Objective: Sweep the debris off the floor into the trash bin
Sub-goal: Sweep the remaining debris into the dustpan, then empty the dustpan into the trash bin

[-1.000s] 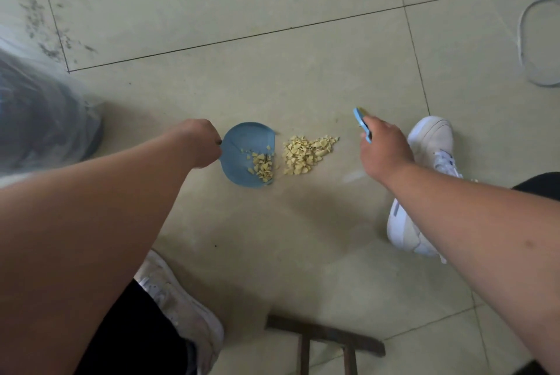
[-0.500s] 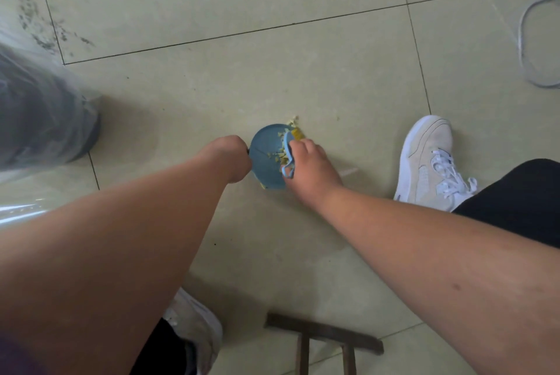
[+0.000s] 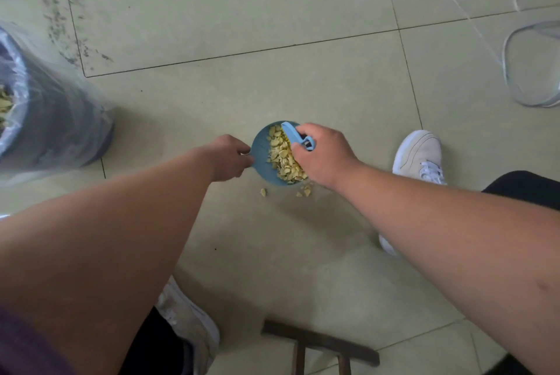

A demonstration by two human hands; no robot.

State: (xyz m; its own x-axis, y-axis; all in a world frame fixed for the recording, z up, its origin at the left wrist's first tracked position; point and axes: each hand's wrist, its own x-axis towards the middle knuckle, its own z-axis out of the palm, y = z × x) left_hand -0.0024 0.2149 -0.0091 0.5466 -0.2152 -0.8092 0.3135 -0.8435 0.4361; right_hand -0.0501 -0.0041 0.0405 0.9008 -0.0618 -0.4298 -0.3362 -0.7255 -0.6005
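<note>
A small blue dustpan (image 3: 261,152) lies on the tiled floor, and my left hand (image 3: 228,156) grips its handle. A heap of yellow debris flakes (image 3: 284,156) fills the pan. My right hand (image 3: 325,154) holds a small blue brush (image 3: 295,135) over the pan's right side. A few yellow flakes (image 3: 304,191) lie on the floor just below the pan's edge. The trash bin (image 3: 51,120), dark and lined with a clear plastic bag, stands at the left edge with yellow flakes inside.
My white shoe (image 3: 419,156) is right of the pan and another white shoe (image 3: 191,323) is at the bottom. A wooden stool frame (image 3: 318,344) sits at the bottom middle. Clear tubing (image 3: 515,71) loops on the floor at the upper right.
My right hand swept the brush leftward, pushing the pile of flakes from the floor into the dustpan. A few flakes stayed outside its lower edge. The view shifted, showing more of the bin.
</note>
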